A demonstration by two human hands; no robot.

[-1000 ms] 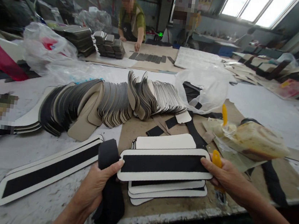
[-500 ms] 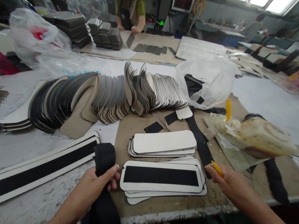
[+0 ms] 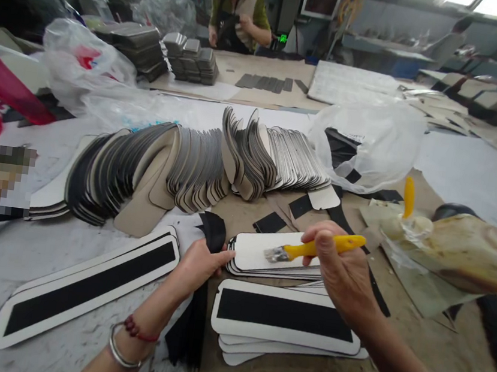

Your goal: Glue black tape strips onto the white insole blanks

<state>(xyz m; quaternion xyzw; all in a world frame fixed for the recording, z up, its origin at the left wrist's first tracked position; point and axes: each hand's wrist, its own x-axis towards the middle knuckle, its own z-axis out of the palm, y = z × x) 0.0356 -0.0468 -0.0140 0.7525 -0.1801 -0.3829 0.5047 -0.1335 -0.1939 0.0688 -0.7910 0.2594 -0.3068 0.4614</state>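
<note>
My right hand grips a yellow-handled brush, its bristles on the top white piece of a short stack. My left hand is closed around a black fabric strip and has its thumb at that stack's left end; the strip hangs down below the hand. Just in front lies another stack of white pieces, the top one bearing a black rectangle. To the left, long white pieces carry a black band.
Curved pieces stand in a long row behind the stacks. A clear plastic bag lies behind right, a glue-stained container with a yellow handle at right. Across the table stands a person.
My right hand has moved left and brought the brush onto the white stack. My left hand has moved up and right with the black strip. The person opposite has lifted their hands off the table.
</note>
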